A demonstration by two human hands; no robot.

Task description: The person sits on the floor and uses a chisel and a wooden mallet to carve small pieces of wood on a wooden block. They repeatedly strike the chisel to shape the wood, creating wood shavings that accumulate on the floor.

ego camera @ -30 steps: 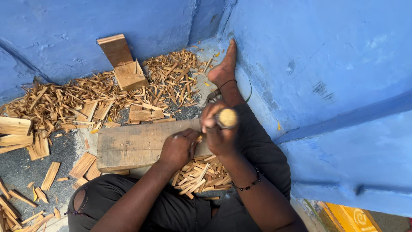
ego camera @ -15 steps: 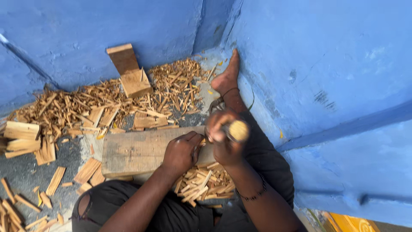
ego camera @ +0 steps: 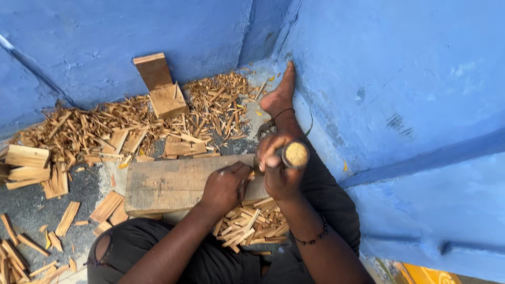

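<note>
A round-ended wooden tool handle (ego camera: 295, 154) stands upright just past the right end of a flat, weathered wooden plank (ego camera: 173, 183), with the right hand (ego camera: 279, 171) wrapped tight around it. The left hand (ego camera: 225, 186) rests on the plank's right end, fingers curled together; what they pinch is hidden. A heap of short split wooden sticks (ego camera: 250, 225) lies just below the plank, a bare foot (ego camera: 280, 94) beyond it, against the blue painted wall (ego camera: 400, 68).
</note>
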